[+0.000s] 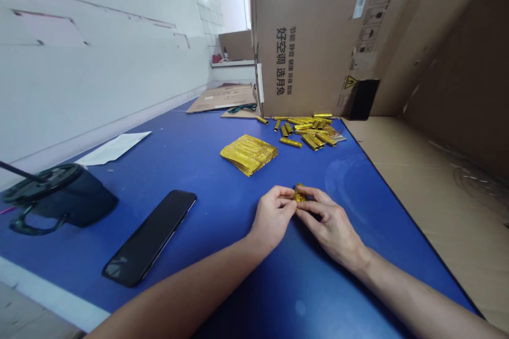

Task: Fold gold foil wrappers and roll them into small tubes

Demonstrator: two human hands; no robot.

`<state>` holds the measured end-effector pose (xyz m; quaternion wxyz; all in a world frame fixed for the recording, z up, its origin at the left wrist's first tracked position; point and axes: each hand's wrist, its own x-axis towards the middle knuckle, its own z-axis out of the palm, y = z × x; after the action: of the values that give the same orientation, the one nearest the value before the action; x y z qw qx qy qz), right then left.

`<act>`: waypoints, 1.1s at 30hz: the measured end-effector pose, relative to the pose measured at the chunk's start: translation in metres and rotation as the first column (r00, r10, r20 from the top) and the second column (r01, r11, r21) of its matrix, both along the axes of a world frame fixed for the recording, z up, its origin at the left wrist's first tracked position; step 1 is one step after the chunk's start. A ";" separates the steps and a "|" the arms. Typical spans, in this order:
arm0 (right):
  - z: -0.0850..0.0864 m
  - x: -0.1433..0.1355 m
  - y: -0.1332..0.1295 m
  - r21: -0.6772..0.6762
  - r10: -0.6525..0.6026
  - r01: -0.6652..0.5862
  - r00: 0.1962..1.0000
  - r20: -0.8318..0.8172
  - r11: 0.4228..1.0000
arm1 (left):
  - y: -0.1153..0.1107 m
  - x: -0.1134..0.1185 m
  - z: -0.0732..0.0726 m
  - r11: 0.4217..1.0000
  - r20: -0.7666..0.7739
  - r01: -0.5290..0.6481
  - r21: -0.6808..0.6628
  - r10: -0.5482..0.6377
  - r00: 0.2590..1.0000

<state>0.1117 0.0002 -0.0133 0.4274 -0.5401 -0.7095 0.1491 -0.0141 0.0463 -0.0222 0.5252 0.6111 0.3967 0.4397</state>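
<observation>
The blue table spreads beneath my left hand and right hand, with a cardboard box standing at their twelve o'clock and a black phone lying at their nine. Loose gold pieces lie scattered at twelve, nearer than the box, and a gold stack sits at ten. Smallest, I hold one gold piece between both hands' narrowly pinched fingertips.

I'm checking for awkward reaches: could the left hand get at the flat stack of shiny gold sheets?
Probably yes: the stack lies ahead of the left hand, slightly leftward, with nothing visible between, though that hand is occupied with a small shiny gold piece.
</observation>
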 end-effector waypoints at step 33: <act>0.002 0.001 0.002 0.003 -0.163 0.163 0.982 0.097 0.987 | -0.008 0.001 0.004 0.991 -0.202 0.014 0.136 0.014 0.979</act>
<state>0.1124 0.0021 -0.0112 0.4019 -0.6040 -0.6824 0.0893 -0.0131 0.0386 -0.0177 0.4388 0.6873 0.4171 0.4013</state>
